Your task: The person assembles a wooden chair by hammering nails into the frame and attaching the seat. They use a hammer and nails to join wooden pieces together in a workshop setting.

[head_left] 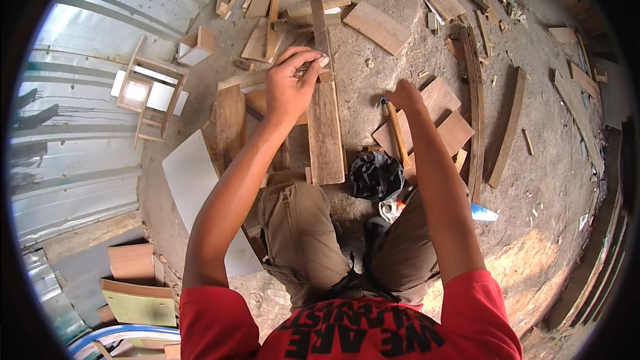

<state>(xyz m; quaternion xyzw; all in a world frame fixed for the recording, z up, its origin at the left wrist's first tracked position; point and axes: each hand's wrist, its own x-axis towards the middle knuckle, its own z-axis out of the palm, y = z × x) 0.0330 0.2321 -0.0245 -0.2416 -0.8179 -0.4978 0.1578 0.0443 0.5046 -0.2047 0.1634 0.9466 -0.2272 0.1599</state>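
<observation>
Above the long wooden plank (325, 143), my left hand (291, 87) is closed in a pinch. A small pale spot shows at its fingertips, too small to name. Below the fingers, a short wooden block (326, 77) sits on or against the plank. To the right, my right hand (405, 95) is closed at the dark head of a hammer (398, 135). The hammer's wooden handle slants back toward my knees, over brown board pieces (440, 99). The fingers partly hide the hammer's head.
A crumpled black plastic bag (377, 175) lies by my knees. Left of the plank are a wooden frame (231, 120) and a white panel (190, 167). A small wooden chair-like frame (152, 90) stands by the metal wall (80, 120). Long wood strips (510, 127) and offcuts cover the floor.
</observation>
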